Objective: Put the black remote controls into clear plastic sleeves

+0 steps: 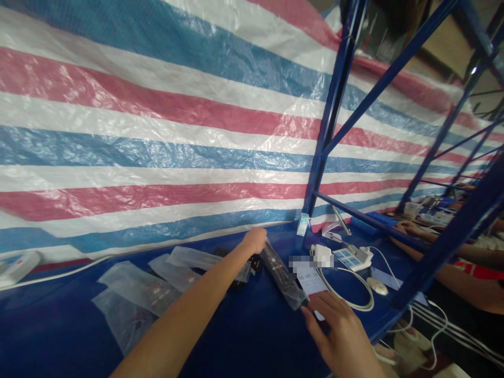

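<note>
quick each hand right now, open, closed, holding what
Left hand: closed, holding the far end of a long dark object bagged in clear plastic.
Right hand: partly curled at its near end; grip cannot be told.

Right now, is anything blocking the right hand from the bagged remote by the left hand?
Nothing visible is: the right hand is right at the near end of the bagged remote, with the left hand at its far end.

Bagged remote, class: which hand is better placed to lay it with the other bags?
Likely the left hand: it holds the far end of the remote, nearer the other bags. The right hand is farther off, by the phone, with the left forearm between.
</note>
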